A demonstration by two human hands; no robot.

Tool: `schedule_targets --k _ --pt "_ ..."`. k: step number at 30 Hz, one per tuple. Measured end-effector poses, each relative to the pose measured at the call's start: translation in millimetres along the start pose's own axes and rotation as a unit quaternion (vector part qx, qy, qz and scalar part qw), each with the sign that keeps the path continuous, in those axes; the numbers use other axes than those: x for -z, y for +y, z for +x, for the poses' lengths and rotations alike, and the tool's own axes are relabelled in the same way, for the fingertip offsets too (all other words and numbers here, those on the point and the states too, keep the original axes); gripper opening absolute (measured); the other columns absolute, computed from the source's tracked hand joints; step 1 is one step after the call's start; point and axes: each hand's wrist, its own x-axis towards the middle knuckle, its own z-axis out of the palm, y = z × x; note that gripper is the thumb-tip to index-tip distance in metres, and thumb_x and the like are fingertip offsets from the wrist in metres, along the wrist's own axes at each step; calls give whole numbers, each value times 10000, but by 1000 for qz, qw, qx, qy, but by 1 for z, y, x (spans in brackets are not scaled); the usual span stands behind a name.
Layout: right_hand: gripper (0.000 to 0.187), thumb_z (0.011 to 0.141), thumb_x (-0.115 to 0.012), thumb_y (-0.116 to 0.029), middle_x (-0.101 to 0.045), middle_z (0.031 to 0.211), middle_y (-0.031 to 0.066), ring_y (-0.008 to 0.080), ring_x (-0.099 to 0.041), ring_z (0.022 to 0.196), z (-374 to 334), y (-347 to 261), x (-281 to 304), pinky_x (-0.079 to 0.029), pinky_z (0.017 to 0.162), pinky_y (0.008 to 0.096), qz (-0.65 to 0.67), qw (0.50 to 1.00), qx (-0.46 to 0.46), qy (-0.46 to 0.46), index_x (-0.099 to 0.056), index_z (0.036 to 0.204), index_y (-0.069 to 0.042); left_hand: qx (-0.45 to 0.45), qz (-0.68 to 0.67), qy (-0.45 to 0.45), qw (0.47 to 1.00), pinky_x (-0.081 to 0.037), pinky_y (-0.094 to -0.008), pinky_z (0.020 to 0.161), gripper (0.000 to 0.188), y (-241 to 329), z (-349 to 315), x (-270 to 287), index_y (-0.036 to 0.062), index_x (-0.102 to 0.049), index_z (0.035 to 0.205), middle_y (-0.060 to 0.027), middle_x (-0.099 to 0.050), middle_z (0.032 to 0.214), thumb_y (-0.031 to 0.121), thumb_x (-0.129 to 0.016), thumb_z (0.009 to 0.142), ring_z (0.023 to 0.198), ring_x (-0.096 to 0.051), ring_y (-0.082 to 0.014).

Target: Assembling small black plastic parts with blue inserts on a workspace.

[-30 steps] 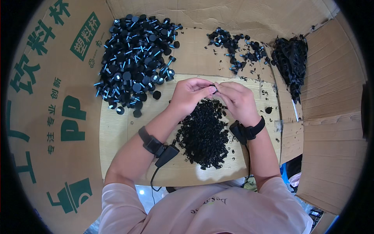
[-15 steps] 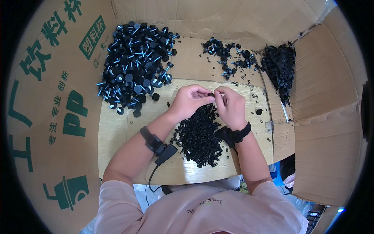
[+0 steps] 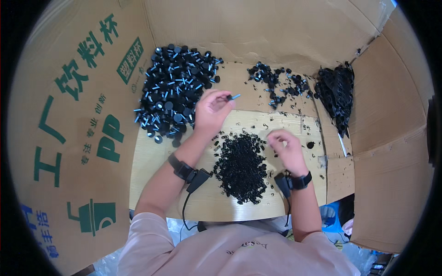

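Note:
My left hand (image 3: 214,110) is raised in front of the big pile at the back left. Its thumb and fingers pinch a black-headed bolt (image 3: 234,97), whose bright metal shank points to the right. To the right, my right hand (image 3: 287,148) hovers beside the heap of small black plastic pieces (image 3: 241,168). Its fingers are loosely bent with a gap at the thumb, and nothing shows between them. Behind the left hand lies the large pile of bolts with round black heads (image 3: 177,87).
Smaller black-headed bolts (image 3: 271,83) and scraps lie at the back right. A bundle of black strips (image 3: 336,96) rests against the right cardboard wall (image 3: 391,119). One black disc (image 3: 310,145) sits on the wooden tabletop (image 3: 184,207). Cardboard also encloses the left and back; cables hang from both wristbands.
My hands have moved apart. The left went up and left with the bolt, whose shank now shows; the right came down and right. The view has shifted slightly.

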Motion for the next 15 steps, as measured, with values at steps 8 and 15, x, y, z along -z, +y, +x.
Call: schedule_targets --k 8,15 --pt "243 716 -533 83 -647 964 125 323 -631 875 -22 -63 -20 -467 944 392 -156 960 214 -91 -608 930 -3 -143 586 24 797 -536 -351 702 197 65 46 68 -14 -678 928 -105 -618 943 52 -715 746 806 -653 -267" --pt "106 810 -580 -164 -643 839 76 248 -619 903 -13 -56 -36 -385 1037 432 -103 928 345 -99 -634 794 -74 -212 780 5 589 -429 -415 866 240 46 51 63 101 -690 983 -60 -633 1054 234 -697 783 1037 -559 -271"
